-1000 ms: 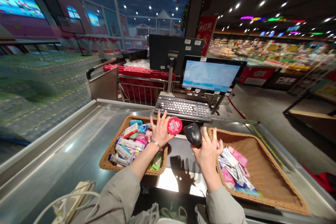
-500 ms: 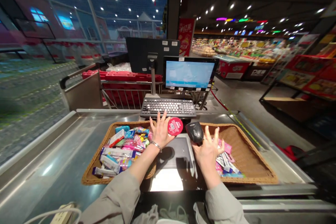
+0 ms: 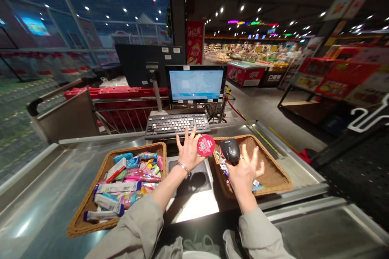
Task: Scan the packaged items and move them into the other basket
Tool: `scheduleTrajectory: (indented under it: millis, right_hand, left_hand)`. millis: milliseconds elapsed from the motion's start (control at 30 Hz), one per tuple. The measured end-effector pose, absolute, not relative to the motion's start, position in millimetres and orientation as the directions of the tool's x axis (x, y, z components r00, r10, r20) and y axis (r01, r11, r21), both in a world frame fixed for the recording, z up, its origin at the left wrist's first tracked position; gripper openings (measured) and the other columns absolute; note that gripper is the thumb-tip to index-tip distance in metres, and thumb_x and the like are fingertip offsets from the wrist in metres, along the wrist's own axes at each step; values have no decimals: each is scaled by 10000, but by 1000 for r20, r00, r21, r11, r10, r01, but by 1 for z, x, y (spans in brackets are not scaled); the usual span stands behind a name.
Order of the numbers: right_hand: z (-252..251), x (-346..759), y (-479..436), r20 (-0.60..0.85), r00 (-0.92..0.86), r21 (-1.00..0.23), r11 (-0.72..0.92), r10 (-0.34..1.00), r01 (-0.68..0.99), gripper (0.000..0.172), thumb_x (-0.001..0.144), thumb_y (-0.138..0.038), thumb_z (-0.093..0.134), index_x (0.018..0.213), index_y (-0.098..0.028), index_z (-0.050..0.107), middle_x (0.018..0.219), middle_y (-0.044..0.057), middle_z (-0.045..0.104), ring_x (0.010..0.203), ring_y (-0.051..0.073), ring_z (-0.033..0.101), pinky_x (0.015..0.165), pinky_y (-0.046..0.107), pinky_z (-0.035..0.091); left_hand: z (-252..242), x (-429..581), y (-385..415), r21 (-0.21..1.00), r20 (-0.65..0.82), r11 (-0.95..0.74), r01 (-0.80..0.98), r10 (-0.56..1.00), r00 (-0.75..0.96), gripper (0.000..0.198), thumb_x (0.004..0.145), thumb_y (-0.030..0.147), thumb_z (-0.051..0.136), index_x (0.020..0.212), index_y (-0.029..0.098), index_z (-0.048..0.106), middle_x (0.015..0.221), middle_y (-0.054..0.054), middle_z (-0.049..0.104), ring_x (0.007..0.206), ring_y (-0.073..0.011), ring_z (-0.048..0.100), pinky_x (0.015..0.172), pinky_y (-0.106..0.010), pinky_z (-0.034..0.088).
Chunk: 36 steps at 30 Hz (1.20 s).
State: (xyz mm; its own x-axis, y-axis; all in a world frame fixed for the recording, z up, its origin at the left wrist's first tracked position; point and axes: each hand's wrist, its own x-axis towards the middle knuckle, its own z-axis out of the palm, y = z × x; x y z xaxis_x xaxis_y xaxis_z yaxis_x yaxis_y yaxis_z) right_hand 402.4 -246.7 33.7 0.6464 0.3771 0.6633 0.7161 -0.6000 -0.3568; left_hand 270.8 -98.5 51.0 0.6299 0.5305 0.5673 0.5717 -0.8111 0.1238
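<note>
My left hand [image 3: 189, 153] grips a round red container [image 3: 206, 145] at its edge, fingers spread behind it. The container's flat face, with a printed barcode label, is turned towards me. In my right hand [image 3: 244, 172] is a black barcode scanner [image 3: 230, 151], its head close to the red container but apart from it. Some of the right fingers stick up and out. Both hands are above the counter; the scanner is over the near left part of the right wicker basket [image 3: 273, 172]. The scanner's handle is hidden by my hand.
A wicker basket [image 3: 79, 210] on the left is full of small packaged goods. Ahead stand a keyboard [image 3: 178, 124] and a lit monitor [image 3: 196, 84]. Several small packs lie in the right basket. The metal counter [image 3: 39, 186] runs across, with a cart [image 3: 124, 113] behind it.
The view has turned to the right, so the counter and baskets appear further left. Both hands, with the red container and scanner, have shifted right relative to the baskets. Both holds are unchanged.
</note>
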Motion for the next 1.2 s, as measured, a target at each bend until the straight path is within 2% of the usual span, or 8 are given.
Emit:
scheduleTrajectory:
  millis: [100, 267, 533, 700, 833, 1067, 1200]
  right_hand:
    - [34, 413, -255, 662, 665, -374, -617, 345, 692, 403, 832, -499, 473, 927, -169, 684, 1291, 136, 594, 1402, 310, 223, 1038, 562, 136]
    - [34, 426, -269, 652, 695, -391, -652, 303, 650, 469, 831, -530, 470, 1015, -148, 673, 1275, 141, 604, 1400, 302, 229, 1047, 554, 138]
    - [29, 443, -289, 620, 721, -371, -694, 309, 617, 499, 844, -487, 453, 1115, -113, 641, 1304, 151, 579, 1410, 286, 193, 1052, 546, 138]
    - [29, 450, -297, 607, 732, -379, -696, 311, 610, 580, 835, -518, 461, 1211, -94, 589, 1287, 169, 584, 1407, 293, 177, 1045, 545, 145]
    - [27, 452, -297, 604, 733, -391, -686, 312, 614, 603, 840, -498, 451, 1263, -79, 545, 1290, 170, 581, 1401, 283, 190, 1047, 540, 145]
    - [22, 445, -282, 581, 735, -422, -643, 350, 639, 429, 829, -436, 472, 1094, -151, 651, 1293, 145, 588, 1393, 289, 230, 1037, 542, 160]
    - [21, 436, -267, 584, 707, -413, -605, 398, 681, 386, 811, -431, 492, 1028, -169, 675, 1276, 143, 600, 1378, 305, 265, 1041, 543, 144]
  left_hand:
    - [49, 284, -105, 112, 565, -841, 529, 492, 663, 866, 685, 586, 689, 1385, 160, 411, 1543, -164, 287, 1463, -366, 66, 1141, -649, -55]
    - [42, 304, -115, 96, 537, -878, 469, 442, 718, 852, 694, 577, 678, 1390, 162, 413, 1554, -146, 267, 1465, -361, 59, 1134, -653, -84]
    - [34, 330, -132, 51, 446, -904, 424, 400, 801, 914, 660, 542, 733, 1435, 223, 370, 1579, -112, 205, 1465, -366, 43, 1118, -697, -8]
    - [22, 346, -142, -10, 425, -900, 436, 391, 816, 769, 812, 466, 614, 1484, 338, 264, 1585, -44, 199, 1470, -338, 22, 1104, -717, 24]
    - [16, 349, -142, -2, 412, -854, 520, 473, 779, 718, 867, 477, 515, 1500, 274, 243, 1585, -62, 192, 1475, -307, 20, 1121, -691, 45]
    - [21, 324, -129, 54, 411, -808, 587, 554, 724, 724, 844, 515, 539, 1474, 236, 318, 1590, -93, 160, 1473, -323, 33, 1117, -692, 24]
    - [21, 300, -123, 78, 433, -779, 622, 588, 683, 729, 833, 511, 560, 1467, 233, 333, 1587, -106, 171, 1472, -333, 28, 1115, -695, 16]
